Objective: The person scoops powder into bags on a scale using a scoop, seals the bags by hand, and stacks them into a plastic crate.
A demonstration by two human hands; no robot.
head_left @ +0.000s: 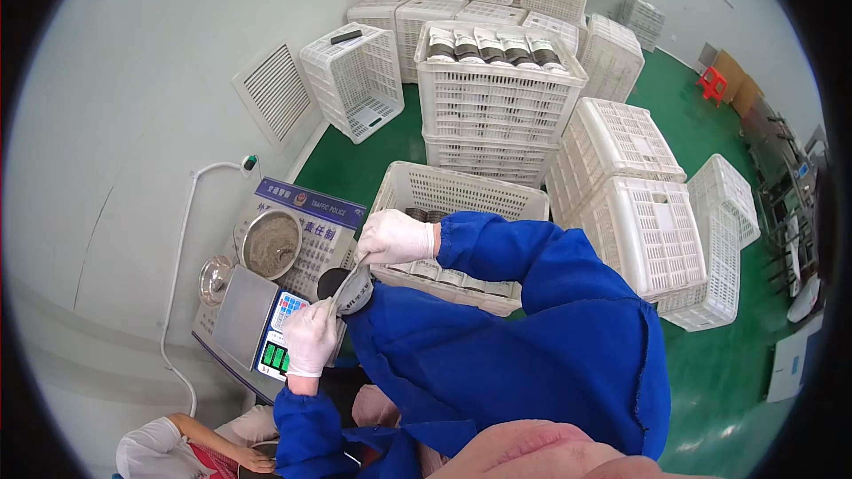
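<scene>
My gloved left hand [312, 337] and my gloved right hand [399, 235] pinch opposite ends of the edge of a small white printed pouch [357, 293]. A dark round patch shows at the pouch's side; its contents are hidden. Under and beside my left hand is a digital scale [273, 355] with a lit green display and a bare metal weighing plate [240, 318]. Beyond the scale stands a steel bowl [296, 268] holding greyish powder. A smaller metal dish [215, 282] sits near it.
The table [311, 204] bears a blue-and-white printed sheet. Past my right arm, an open white crate [461, 177] holds several pouches. Stacked crates [497, 106] stand behind, the top one filled with pouches. Another person's hand [257, 459] rests near a dark container at lower left.
</scene>
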